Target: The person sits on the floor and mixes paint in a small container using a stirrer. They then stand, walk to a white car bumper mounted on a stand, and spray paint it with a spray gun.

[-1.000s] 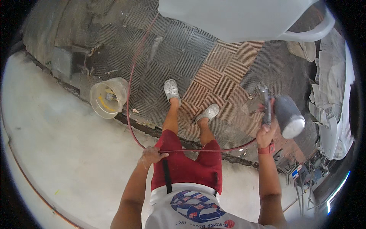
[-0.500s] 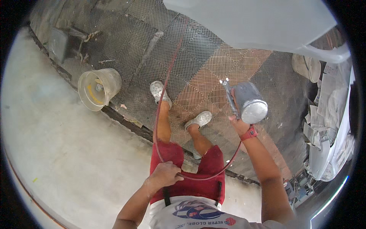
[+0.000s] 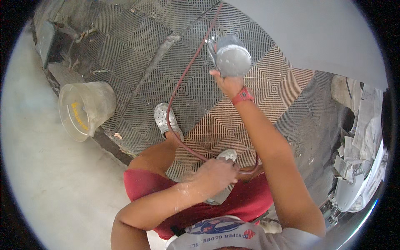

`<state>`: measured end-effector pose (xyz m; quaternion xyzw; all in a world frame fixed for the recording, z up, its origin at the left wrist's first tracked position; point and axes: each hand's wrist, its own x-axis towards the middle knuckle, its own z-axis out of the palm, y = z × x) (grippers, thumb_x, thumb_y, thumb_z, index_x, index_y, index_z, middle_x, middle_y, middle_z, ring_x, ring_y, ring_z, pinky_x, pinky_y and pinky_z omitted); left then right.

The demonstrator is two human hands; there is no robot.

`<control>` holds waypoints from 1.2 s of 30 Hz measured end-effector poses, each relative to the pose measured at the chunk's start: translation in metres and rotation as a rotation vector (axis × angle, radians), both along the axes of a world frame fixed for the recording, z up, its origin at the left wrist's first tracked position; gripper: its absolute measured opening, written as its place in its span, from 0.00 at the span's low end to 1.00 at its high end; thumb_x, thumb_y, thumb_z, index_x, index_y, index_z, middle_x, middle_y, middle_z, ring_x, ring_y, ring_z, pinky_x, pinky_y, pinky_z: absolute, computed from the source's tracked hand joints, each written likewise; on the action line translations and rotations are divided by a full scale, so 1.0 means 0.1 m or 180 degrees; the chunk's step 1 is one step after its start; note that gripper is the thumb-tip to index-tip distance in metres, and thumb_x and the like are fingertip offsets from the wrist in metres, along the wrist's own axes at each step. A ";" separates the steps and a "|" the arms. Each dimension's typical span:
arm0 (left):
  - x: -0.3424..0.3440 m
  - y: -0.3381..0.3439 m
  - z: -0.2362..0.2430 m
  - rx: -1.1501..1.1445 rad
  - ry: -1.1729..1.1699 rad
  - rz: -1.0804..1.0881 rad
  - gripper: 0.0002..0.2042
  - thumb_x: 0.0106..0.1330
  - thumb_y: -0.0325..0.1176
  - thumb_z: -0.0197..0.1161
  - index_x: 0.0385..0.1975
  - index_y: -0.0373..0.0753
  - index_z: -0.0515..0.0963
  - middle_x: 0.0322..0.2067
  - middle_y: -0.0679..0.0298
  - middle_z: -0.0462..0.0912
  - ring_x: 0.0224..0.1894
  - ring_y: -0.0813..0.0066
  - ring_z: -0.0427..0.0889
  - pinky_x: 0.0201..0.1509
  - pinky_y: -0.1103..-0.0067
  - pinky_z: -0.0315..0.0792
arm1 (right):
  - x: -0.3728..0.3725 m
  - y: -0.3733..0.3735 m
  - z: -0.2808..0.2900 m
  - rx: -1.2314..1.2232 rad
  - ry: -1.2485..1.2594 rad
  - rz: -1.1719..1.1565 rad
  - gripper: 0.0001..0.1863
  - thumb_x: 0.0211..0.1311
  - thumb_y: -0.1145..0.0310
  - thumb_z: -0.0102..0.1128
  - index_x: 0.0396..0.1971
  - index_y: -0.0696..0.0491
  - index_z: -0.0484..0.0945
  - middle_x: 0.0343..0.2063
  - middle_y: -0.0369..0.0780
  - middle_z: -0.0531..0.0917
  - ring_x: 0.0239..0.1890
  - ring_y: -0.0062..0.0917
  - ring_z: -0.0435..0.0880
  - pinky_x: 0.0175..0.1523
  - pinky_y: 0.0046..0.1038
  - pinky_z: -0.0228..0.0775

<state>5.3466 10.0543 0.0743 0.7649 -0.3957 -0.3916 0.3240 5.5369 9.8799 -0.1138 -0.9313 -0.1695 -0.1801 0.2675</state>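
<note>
My right hand (image 3: 229, 84), with a red watch at its wrist, is closed round the handle of a spray gun (image 3: 232, 58). The gun's round grey metal cup faces up toward me, over the floor grating. A dark red hose (image 3: 180, 83) runs from the far floor, loops back past my knees and rises toward my right forearm; where it joins the gun is hidden. Closed on this hose, in front of my thighs, is my left hand (image 3: 214, 177), slightly blurred. Just to the gun's right hangs a large smooth whitish panel (image 3: 316, 37).
A cloudy plastic bucket (image 3: 93, 106) stands at the left by the grating's edge. Beyond it is a dark grey stand-like object (image 3: 58, 46). On the right are a pale container (image 3: 345, 89) and a paper-covered part (image 3: 358, 137). Patterned floor grating (image 3: 233, 125) lies under my feet.
I have sunk into a crouch, knees bent. The spray gun in my right hand has moved forward and left, nearer the panel's edge. My left hand has shifted right, still on the hose.
</note>
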 end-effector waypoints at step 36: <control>-0.47 -0.88 0.29 0.0142 -0.0935 -0.0181 0.17 0.70 0.45 0.69 0.44 0.36 0.82 0.36 0.51 0.88 0.45 0.49 0.89 0.51 0.57 0.82 | -1.84 -1.41 0.49 0.1320 -0.0350 -0.1455 0.40 0.85 0.43 0.39 0.83 0.57 0.55 0.53 0.43 0.83 0.46 0.24 0.80 0.53 0.28 0.75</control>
